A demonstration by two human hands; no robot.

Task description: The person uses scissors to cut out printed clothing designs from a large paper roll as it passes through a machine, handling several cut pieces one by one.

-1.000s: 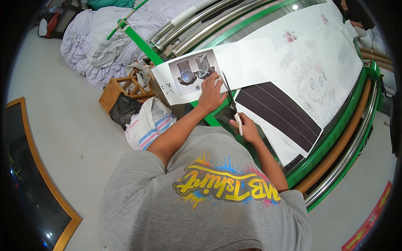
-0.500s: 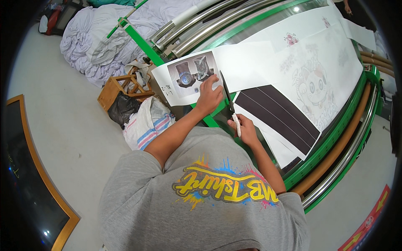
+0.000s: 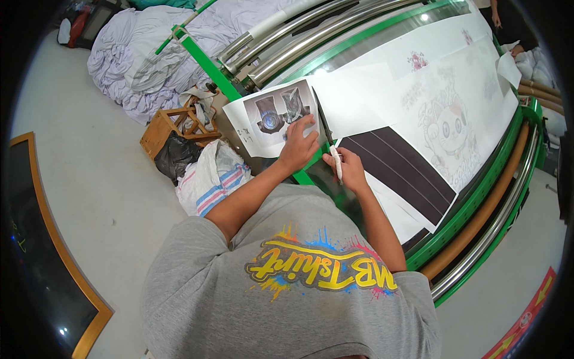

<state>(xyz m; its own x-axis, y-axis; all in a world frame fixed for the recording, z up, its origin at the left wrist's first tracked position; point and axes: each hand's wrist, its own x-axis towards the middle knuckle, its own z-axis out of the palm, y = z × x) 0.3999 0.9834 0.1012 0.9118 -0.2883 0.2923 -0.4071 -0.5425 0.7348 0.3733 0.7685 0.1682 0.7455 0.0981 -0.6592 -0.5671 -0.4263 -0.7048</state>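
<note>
A white paper sheet (image 3: 244, 111) printed with pictures of dark garments lies at the machine's left end. My left hand (image 3: 300, 145) grips this sheet near its lower right, fingers bent over its face; the thumb is partly hidden. Scissors (image 3: 336, 161) with white-wrapped handles are in my right hand (image 3: 350, 170), just right of the left one. Their dark blades point away from me, along the line between the printed sheet and the blank white paper (image 3: 353, 99). How far the blades are apart is hard to tell. Beside the right hand lies a black striped print (image 3: 400, 170).
A green-framed machine (image 3: 212, 69) with metal rollers (image 3: 293, 57) spans the far side. On its bed rests a large sheet with a cartoon cat drawing (image 3: 451, 128). To the left are a wooden stool (image 3: 161, 128), a striped sack (image 3: 221, 179) and piled white fabric (image 3: 134, 60). Another person's hand (image 3: 516, 50) shows far right.
The scissors have moved slightly farther up between the sheets. My left hand and the printed sheet have shifted slightly, and the sheet's left end has swung right. Another hand has appeared at far right.
</note>
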